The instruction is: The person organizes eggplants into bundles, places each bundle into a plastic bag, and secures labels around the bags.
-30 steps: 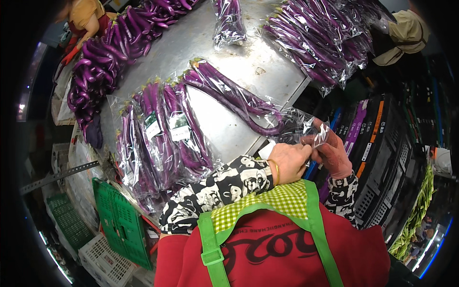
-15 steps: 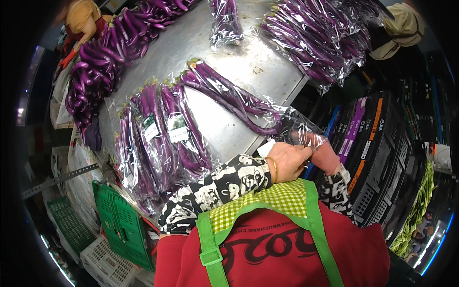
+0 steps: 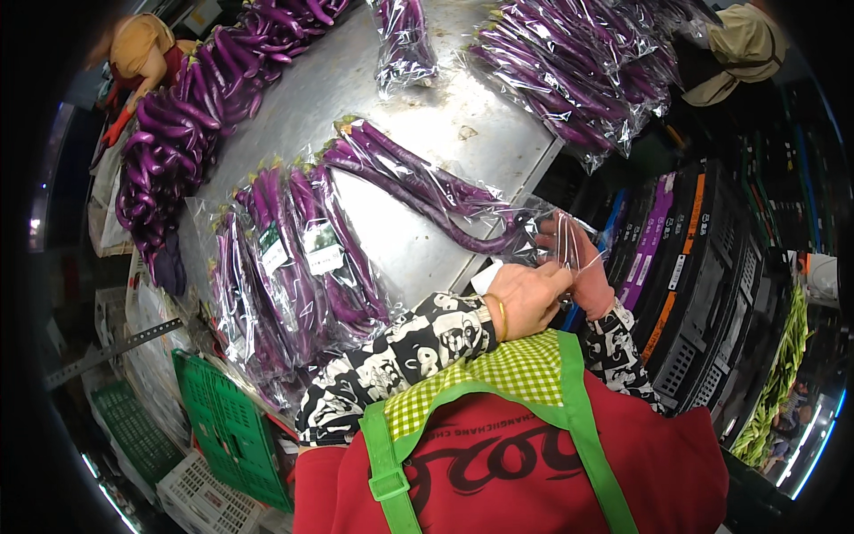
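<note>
A clear plastic bag of long purple eggplants lies slantwise on the metal table, its loose end hanging past the table's edge toward me. My left hand is closed in a pinch on that loose end, with a small white slip beside it. Behind the film, my right hand has its fingers curled around the bag's neck. Plastic and glare partly hide those fingertips. Just left of this bag, several more bagged eggplants lie side by side, some with white and green labels.
Loose eggplants are heaped along the table's left edge. Bagged ones are piled at the far right, and another bag lies at the back. Black crates stand at right, a green crate at lower left. People work at the far corners.
My right hand's fingers have lifted and straightened somewhat along the bag's loose end. My left hand keeps its pinch there. The whole view has shifted slightly.
</note>
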{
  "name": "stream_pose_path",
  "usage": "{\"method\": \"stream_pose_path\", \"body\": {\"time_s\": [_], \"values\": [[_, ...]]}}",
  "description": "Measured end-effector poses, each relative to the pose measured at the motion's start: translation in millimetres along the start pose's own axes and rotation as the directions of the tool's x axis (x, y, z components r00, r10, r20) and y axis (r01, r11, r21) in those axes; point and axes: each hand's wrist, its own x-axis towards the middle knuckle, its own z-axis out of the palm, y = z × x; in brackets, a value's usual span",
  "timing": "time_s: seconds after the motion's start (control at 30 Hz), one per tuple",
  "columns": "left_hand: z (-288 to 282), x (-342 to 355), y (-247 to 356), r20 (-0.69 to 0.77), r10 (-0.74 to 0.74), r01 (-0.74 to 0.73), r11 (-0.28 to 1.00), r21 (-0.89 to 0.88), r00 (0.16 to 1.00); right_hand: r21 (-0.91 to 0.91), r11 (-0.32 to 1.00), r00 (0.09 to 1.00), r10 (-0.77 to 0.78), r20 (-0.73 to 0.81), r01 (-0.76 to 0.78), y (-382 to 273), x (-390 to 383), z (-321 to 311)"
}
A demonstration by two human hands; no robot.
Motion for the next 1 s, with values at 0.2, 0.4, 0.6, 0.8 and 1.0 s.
{"method": "stream_pose_path", "body": {"time_s": [0.2, 0.4, 0.6, 0.8, 1.0], "values": [[3, -1, -2, 0.011, 0.064, -0.063, 0.998, -0.016, 0.998, -0.111, 0.992, 0.990, -0.042, 0.138, 0.057, 10, 2, -3], [2, -1, -6, 0.055, 0.113, -0.111, 0.993, -0.034, 0.992, -0.058, 0.998, 0.960, 0.013, 0.281, 0.003, 17, 29, -2], [-7, -10, -17, -0.109, -0.103, 0.080, 0.976, -0.200, 0.989, -0.470, 0.882, 1.000, -0.016, 0.024, 0.025, -14, 47, 14], [-25, -67, -101, -0.062, -0.812, 0.515, 0.425, -0.745, 0.580, -0.405, 0.904, 0.990, -0.110, 0.093, 0.139, -19, 49, 8], [-54, -72, -144, 0.011, -0.980, 0.377, 0.066, -0.924, 0.198, -0.517, 0.807, 0.959, -0.232, 0.164, 0.284, -7, 61, -4]]}}
